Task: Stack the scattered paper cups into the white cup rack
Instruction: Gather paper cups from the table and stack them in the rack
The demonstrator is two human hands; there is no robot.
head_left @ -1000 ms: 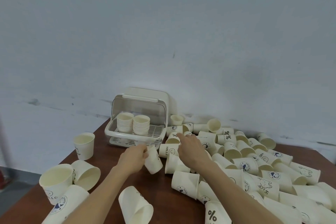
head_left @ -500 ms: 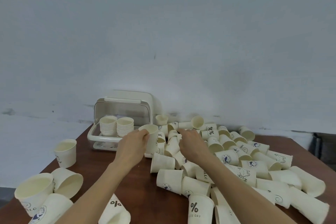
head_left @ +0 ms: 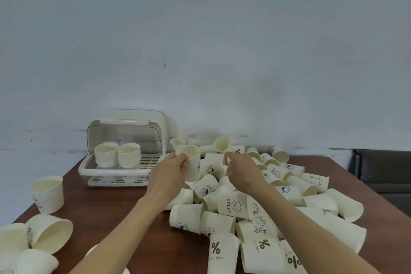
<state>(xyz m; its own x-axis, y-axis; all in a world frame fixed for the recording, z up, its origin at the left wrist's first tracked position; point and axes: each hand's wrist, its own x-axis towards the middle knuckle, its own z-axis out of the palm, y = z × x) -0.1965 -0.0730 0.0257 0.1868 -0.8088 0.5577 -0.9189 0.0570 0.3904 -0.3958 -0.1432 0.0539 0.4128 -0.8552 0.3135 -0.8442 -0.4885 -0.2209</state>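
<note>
We see the left hand (head_left: 170,172) gripping an upright paper cup (head_left: 191,162); the right hand (head_left: 241,168) hides its fingertips among the cup pile (head_left: 255,207), grip unclear.

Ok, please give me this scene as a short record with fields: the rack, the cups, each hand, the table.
rack: white rack at the table's far left, lid up
stacks: two stacks of nested cups stand in the rack, side by side
left hand: left hand grips an upright cup just right of the rack
right hand: right hand reaches into the pile, fingers curled; what it holds is hidden
pile: many cups lie on their sides, right of centre
loose cups: a few cups near the left edge
table: brown wood table
</note>
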